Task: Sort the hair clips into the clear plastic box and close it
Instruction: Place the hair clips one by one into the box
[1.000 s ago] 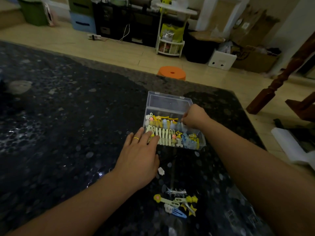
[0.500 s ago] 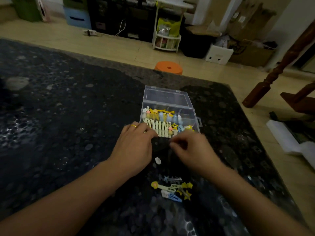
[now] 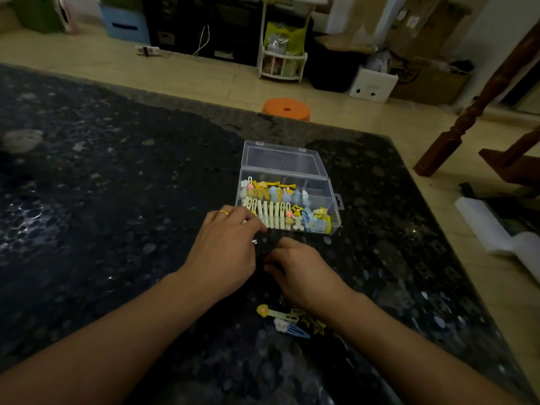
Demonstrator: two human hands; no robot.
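Observation:
The clear plastic box (image 3: 333, 200) stands open on the dark table, its lid (image 3: 280, 159) tipped back. Rows of yellow, white and blue hair clips (image 3: 280, 211) fill its compartments. My left hand (image 3: 225, 252), with a gold ring, rests its bent fingers against the box's front left corner. Just in front of the box, my right hand (image 3: 301, 273) curls its fingertips down onto the table and pinches a small white clip that the fingers hide. A loose pile of hair clips (image 3: 289, 320) lies nearer me, partly under my right wrist.
The black speckled table (image 3: 117, 200) stretches far to the left. Its right edge runs close to the box. Beyond the far edge stands an orange stool (image 3: 286, 108). A wooden post (image 3: 467, 121) and a white roll (image 3: 502, 229) are on the floor at the right.
My right hand left the box and came back to the table in front of it, covering the small white clip. My left hand stayed at the box's front corner, with its fingers more bent.

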